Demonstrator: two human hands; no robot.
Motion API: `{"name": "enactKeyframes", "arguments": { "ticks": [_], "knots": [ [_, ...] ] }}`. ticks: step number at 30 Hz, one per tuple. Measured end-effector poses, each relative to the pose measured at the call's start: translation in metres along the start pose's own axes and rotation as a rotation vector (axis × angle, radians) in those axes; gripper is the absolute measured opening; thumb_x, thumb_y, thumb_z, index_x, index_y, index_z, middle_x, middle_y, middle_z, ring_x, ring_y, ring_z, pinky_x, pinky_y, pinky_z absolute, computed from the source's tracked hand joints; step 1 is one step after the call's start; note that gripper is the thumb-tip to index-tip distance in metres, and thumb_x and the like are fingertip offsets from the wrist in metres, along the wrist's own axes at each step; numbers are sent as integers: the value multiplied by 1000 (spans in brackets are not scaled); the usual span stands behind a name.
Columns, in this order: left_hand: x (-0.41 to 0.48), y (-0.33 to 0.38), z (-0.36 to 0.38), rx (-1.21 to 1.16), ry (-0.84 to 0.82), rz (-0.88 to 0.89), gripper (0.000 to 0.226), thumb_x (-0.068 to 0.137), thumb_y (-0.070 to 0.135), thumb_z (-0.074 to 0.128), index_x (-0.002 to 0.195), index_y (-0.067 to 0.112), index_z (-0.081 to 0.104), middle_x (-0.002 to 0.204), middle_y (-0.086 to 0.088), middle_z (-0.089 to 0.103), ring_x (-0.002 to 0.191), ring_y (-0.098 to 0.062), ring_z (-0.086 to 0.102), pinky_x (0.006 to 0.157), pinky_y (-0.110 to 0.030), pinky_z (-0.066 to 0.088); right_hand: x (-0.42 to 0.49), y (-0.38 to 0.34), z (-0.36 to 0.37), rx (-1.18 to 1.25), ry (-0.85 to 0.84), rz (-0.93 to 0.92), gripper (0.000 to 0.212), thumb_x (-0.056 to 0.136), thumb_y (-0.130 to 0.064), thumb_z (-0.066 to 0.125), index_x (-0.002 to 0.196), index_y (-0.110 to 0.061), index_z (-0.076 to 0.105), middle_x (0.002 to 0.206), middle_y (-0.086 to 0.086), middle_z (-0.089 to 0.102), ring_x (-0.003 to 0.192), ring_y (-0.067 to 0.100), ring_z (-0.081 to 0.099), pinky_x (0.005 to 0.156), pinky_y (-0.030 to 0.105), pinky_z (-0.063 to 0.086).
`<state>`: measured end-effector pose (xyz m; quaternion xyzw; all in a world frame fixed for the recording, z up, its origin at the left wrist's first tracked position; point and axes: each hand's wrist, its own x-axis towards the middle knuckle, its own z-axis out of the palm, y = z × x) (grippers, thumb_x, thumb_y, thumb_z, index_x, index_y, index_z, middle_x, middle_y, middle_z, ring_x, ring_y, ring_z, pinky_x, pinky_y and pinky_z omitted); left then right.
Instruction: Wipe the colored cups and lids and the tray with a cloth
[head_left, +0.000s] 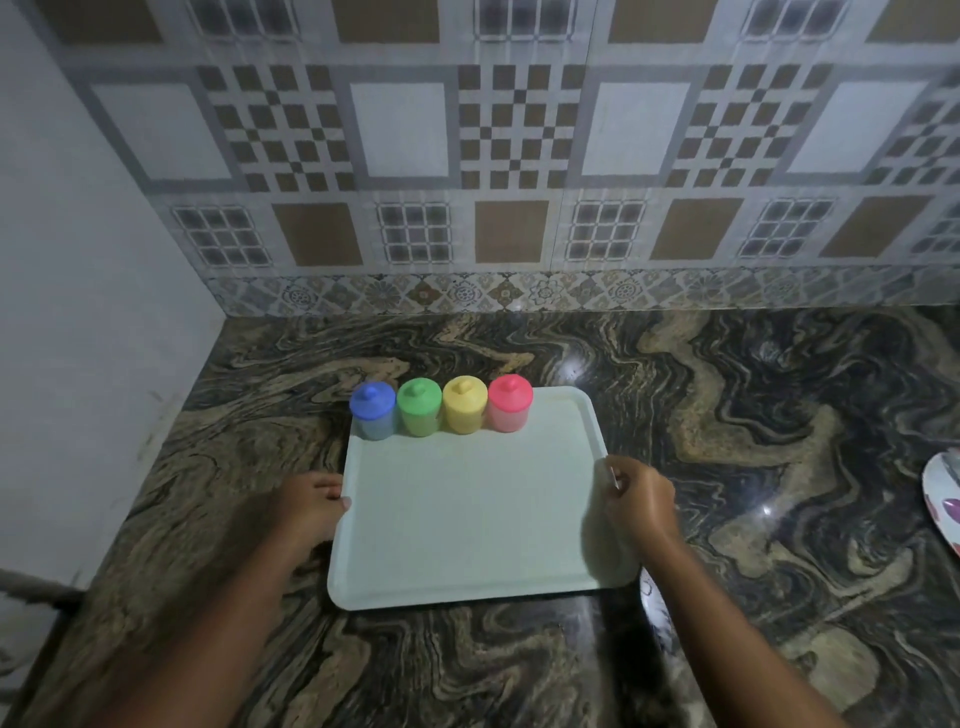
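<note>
From the head view, the white tray (467, 519) lies flat on the marbled table (779, 415), close to the tiled wall. The four cups stand in a row along its far edge, side by side: blue cup (372, 415), green cup (418, 413), yellow cup (465, 410), pink cup (510, 408). All four have their knobbed lids (373, 397) on.

The left hand (311, 501) has its grip clamped on the tray's left rim, and the right hand (641, 499) pinches the right rim.

The worry is the load. All the cups crowd the far side while both hands hold nearer the middle, so a lift would likely dip the far edge. The row could then slide or topple, and any loose lid could roll off. The blue cup sits right in the corner, so I'd expect it to go first.

A plate (943, 499) pokes in at the right. A pale patterned thing (652, 592) lies by the tray's near right corner; I can't tell what it is, and dragging the tray could snag it.
</note>
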<state>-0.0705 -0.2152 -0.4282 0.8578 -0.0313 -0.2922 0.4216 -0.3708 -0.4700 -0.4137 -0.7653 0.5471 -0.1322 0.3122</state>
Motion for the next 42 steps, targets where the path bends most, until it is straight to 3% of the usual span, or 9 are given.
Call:
{"name": "enactKeyframes", "arguments": {
  "ticks": [12,21,26,29,33,36,38,40,42],
  "knots": [
    [62,102,-5,-37,-16,94,19,86,-4,69,98,10,63,101,-13,69,95,-32,67,80,-50,59,85,-48,-15,32,73,-98,38,88,-2,65,123,-12,73,113,19,75,112,37,67,98,38,50],
    [123,132,18,-33,-42,58,17,89,-4,63,101,7,64,108,-19,68,96,-34,65,83,-50,56,159,-71,8,50,29,-15,33,91,-11,65,123,-13,72,113,18,74,108,34,68,98,37,54],
    [136,128,37,1,5,75,23,88,-8,61,107,2,67,98,-16,65,89,-31,63,78,-47,56,178,-69,23,43,24,22,34,88,-6,65,121,-12,73,115,18,74,111,34,68,99,36,53],
    [144,126,38,19,69,106,28,83,-6,68,111,-1,69,104,-19,70,94,-35,68,82,-52,58,182,-68,29,109,17,57,30,89,-5,65,118,-11,73,112,17,75,106,32,69,94,33,52],
    [146,123,41,-52,154,140,39,79,-10,72,117,-6,65,111,-24,71,102,-35,69,91,-47,55,184,-67,32,129,19,63,32,86,-2,66,115,-10,73,109,17,76,104,33,70,95,35,54],
    [129,121,48,-19,221,213,33,84,2,72,116,-2,68,112,-20,72,104,-31,68,95,-42,53,177,-66,29,87,-6,-1,37,85,-11,67,121,-14,72,110,13,77,106,33,71,94,37,56],
    [115,123,48,76,243,304,27,88,12,68,113,1,69,109,-17,73,103,-32,68,90,-37,51,166,-80,16,27,1,-52,42,87,-24,71,129,-19,69,113,11,76,109,32,69,91,34,54],
    [93,119,52,23,275,388,31,90,15,67,120,6,67,116,-14,71,108,-31,65,91,-35,49,149,-114,-11,218,77,-159,40,91,-31,74,127,-15,70,115,9,76,106,25,71,91,32,54],
    [60,106,60,-113,290,483,30,90,12,68,118,19,67,113,-9,70,103,-25,66,83,-30,52,120,-157,-52,650,151,-256,29,96,-28,71,121,-14,72,112,8,77,97,15,74,84,39,62]
  ]
}}
